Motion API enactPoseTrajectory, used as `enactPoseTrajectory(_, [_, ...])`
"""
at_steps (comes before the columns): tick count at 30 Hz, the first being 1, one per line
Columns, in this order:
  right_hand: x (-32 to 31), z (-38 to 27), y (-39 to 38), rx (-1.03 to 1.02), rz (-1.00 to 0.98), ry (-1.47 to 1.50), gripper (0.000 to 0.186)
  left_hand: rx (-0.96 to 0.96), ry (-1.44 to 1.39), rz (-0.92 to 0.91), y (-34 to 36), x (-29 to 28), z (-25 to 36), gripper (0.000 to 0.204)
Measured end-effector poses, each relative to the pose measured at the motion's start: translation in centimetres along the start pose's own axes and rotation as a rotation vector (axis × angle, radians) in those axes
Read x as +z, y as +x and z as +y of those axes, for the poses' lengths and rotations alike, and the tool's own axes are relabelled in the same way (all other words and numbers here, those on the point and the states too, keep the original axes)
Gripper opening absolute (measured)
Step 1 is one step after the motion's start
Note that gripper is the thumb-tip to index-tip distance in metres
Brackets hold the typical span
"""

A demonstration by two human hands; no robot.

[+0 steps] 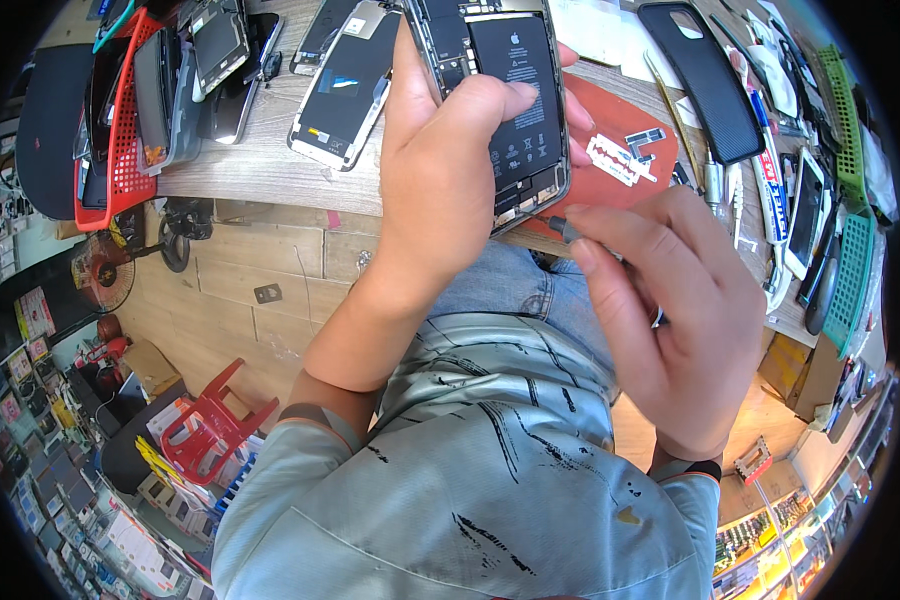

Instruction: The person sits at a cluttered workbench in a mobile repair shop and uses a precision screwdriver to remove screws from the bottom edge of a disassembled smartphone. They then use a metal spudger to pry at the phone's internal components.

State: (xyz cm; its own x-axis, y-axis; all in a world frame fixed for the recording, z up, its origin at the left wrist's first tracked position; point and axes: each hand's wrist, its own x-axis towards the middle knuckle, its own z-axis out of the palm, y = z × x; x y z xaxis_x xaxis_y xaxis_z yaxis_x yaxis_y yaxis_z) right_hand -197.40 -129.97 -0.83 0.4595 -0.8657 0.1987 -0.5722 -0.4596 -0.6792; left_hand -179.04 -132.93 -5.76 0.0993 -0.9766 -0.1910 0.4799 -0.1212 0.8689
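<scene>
My left hand (450, 170) is closed around an opened smartphone (530, 190), its thumb lying across the black battery (515, 85). The back cover is off, so the circuit board shows beside the battery. Between thumb and fingertips, my right hand (670, 310) pinches a slim screwdriver (562, 229) with a grey collar. Its tip points at the phone's bottom edge; whether it touches cannot be told, and the palm hides the rest. Under the phone lies a reddish-brown mat (610, 110) bearing a razor blade (620, 160).
Loose phone screens (345, 90) lie left of the phone, beside a red basket (125, 170) of phones. On the right are a black phone case (705, 85), tweezers (673, 110), a white phone (808, 215) and green baskets (850, 270). A red stool (210, 430) stands on the floor.
</scene>
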Motion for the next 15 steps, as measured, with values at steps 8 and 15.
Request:
enactPoseTrajectory(8, [-0.2,2.5,0.2,-0.031,0.002,0.122,0.018,-0.006,-0.139,-0.047,-0.4,0.9,1.2,0.047])
enactPoseTrajectory(15, [1.0,-0.3,-1.7,-0.091,0.046,-0.132,0.026,0.159,0.011,-0.001,0.1,1.3,-0.4,0.045])
